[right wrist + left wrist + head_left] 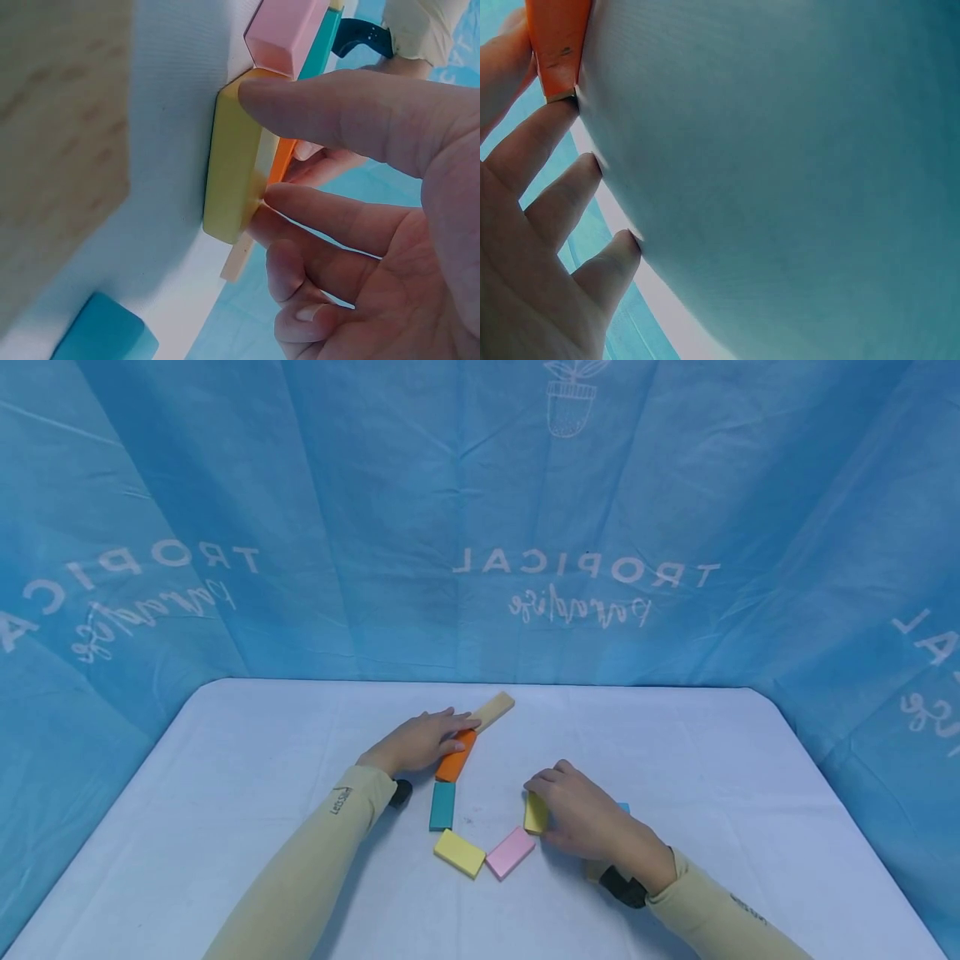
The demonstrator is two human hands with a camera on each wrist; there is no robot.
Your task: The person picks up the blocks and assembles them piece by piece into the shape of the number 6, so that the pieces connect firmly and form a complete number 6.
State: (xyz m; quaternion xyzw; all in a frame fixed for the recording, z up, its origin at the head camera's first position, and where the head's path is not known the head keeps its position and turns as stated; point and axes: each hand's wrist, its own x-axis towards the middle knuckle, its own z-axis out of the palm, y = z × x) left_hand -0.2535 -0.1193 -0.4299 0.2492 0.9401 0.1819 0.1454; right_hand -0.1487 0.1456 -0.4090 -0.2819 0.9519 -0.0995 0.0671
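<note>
In the head view, my left hand (423, 742) lies at the far end of a curved row of rectangular blocks. Its thumb and straight, spread fingers touch the orange block (457, 758) and reach the plain wooden block (495, 711) beyond it. In the left wrist view, the index fingertip meets the end of the orange block (559, 45). My right hand (581, 810) pinches a yellow block (236, 161) between thumb and fingers at the row's other end. That yellow block's corner is against the pink block (511, 852). A second yellow block (460, 853) and a green block (442, 807) continue the curve.
A blue block (105, 330) stands beyond my right hand, mostly hidden in the head view. Under the right wrist sits another wooden block (595, 869), partly covered. White cloth (300, 718) covers the table, and a blue printed curtain (397, 527) encloses its back and sides.
</note>
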